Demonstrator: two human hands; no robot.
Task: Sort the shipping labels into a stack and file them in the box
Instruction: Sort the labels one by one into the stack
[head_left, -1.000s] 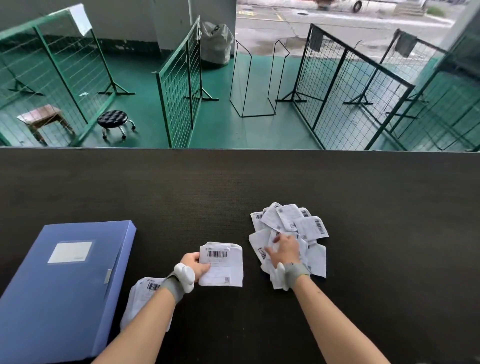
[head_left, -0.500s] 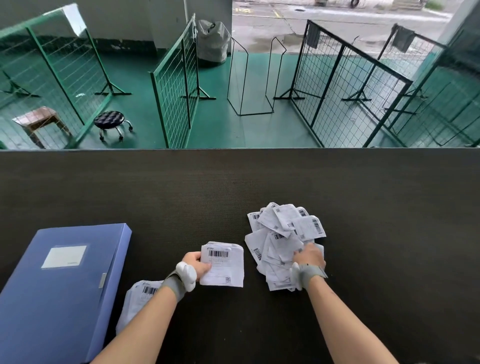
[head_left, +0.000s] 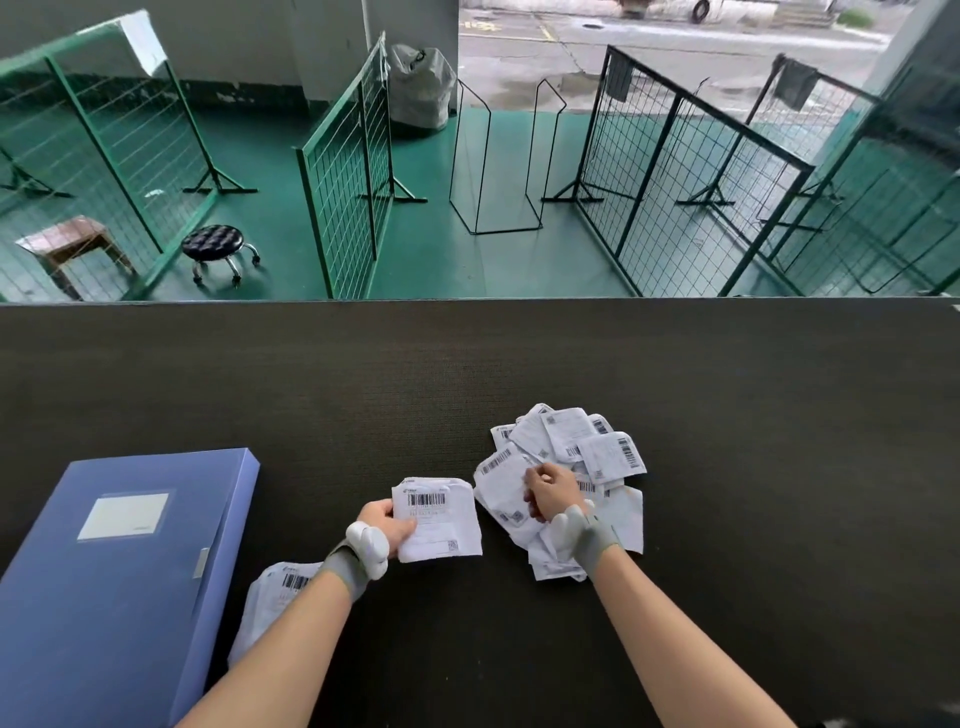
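- We see the left hand (head_left: 384, 522) holding a small stack of labels (head_left: 439, 519) by its left edge, thumb on top, barcode face up, just above the desk (head_left: 727, 415).
- Just right of that grip, the right hand (head_left: 550, 491) rests with curled fingers on a loose pile of labels (head_left: 597, 452); we cannot tell whether it pinches one.
- Both wrists carry grey bands with white pieces.
- Behind and below the left grip, partly hidden under the forearm, lies another bunch of labels (head_left: 270, 597).
- Further left of it lies a closed blue file box (head_left: 114, 597), flat on the desk.
- Beyond the desk we see green mesh panels (head_left: 345, 171), a round black stool (head_left: 213, 241) and a small wooden stool (head_left: 67, 244).
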